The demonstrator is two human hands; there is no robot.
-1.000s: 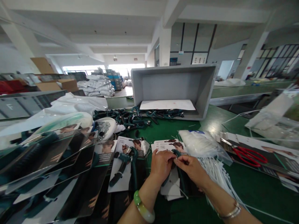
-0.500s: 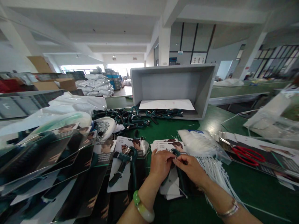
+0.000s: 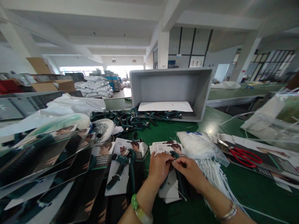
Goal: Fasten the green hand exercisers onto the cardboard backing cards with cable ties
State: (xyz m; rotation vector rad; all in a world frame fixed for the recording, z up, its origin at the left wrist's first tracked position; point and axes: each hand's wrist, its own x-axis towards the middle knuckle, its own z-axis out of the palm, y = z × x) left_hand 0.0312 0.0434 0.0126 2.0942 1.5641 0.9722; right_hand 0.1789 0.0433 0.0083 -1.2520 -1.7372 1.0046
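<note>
Two hands (image 3: 159,168) at a green grip (image 3: 180,180), cable ties (image 3: 215,175) beside, scissors (image 3: 236,151) beyond.

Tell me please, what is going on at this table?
A person's left hand and right hand are together at the top of a dark green grip tool, which lies on printed cards. What they pinch is too small to tell. A similar tool lies on another card to the left. White cable ties lie to the right, red-handled scissors farther over, and a gray bin stands beyond.
</note>
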